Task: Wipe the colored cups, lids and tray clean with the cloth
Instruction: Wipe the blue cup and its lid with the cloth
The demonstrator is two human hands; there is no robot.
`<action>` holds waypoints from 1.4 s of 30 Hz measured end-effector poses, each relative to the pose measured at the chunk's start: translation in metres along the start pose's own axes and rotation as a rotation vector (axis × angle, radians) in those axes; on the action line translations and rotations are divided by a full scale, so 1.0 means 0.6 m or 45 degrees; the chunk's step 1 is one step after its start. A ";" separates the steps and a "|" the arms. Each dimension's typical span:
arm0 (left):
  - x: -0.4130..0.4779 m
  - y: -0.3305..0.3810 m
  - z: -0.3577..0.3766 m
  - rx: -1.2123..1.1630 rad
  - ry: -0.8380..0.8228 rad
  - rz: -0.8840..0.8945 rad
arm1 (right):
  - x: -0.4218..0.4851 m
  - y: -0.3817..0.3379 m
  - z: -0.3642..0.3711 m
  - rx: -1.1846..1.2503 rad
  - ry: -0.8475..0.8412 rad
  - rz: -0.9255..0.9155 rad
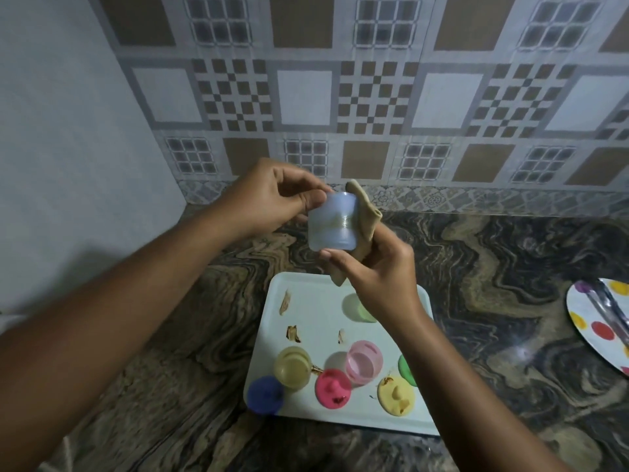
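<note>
Pinching the blue cup (332, 221) above the tray (320, 301), left hand (272, 195) with fingers curled. Right hand (377, 270) grips the cloth (366, 212) against it.

No text was legible, no label, brand, number or sign could be read on any surface shown.
</note>
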State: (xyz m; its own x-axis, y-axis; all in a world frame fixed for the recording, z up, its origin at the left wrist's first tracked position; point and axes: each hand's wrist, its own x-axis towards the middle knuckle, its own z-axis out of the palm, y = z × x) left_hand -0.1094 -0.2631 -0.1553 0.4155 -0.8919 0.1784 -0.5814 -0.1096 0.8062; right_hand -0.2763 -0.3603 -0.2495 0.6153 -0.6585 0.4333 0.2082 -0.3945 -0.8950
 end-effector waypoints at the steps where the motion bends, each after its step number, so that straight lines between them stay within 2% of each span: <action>1: 0.000 0.003 0.003 -0.026 -0.002 -0.005 | -0.001 -0.001 0.000 0.005 -0.016 0.014; 6: -0.007 0.023 0.017 -0.085 0.065 0.031 | -0.002 -0.001 -0.004 0.017 0.030 -0.029; 11: -0.017 0.021 0.010 -0.215 0.034 -0.034 | -0.004 -0.004 -0.009 0.064 0.047 -0.079; 13: -0.018 0.025 0.015 -0.064 0.087 0.010 | -0.007 -0.002 -0.005 -0.020 0.056 -0.123; 16: -0.023 0.036 0.023 0.240 0.152 0.148 | -0.009 0.005 0.004 -0.451 0.146 -0.334; 18: -0.028 0.041 0.024 0.260 0.171 0.177 | -0.016 0.010 0.007 -0.459 0.156 -0.365; 24: -0.032 0.033 0.020 -0.165 0.041 -0.064 | -0.024 0.003 0.007 -0.207 0.229 -0.247; 26: -0.030 0.040 0.023 -0.118 0.111 -0.044 | -0.024 -0.001 0.011 -0.275 0.221 -0.286; 29: -0.030 0.053 0.036 0.151 0.171 0.082 | -0.024 0.003 0.015 -0.542 0.234 -0.414; 31: -0.031 0.054 0.043 0.181 0.201 0.117 | -0.023 0.004 0.013 -0.563 0.269 -0.439; 36: -0.029 0.044 0.016 -0.207 0.057 -0.007 | -0.010 -0.001 0.001 -0.327 0.333 -0.315; 40: -0.026 0.050 0.009 0.021 0.137 0.064 | -0.008 -0.007 0.002 -0.243 0.271 -0.295; 42: -0.025 0.058 0.009 0.170 0.153 0.118 | -0.005 -0.006 0.005 -0.399 0.258 -0.366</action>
State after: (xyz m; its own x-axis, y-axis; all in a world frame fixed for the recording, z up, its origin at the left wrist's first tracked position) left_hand -0.1395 -0.2561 -0.1330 0.4322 -0.8428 0.3208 -0.7053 -0.0942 0.7026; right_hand -0.2766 -0.3547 -0.2479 0.3993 -0.5934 0.6989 0.0898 -0.7333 -0.6740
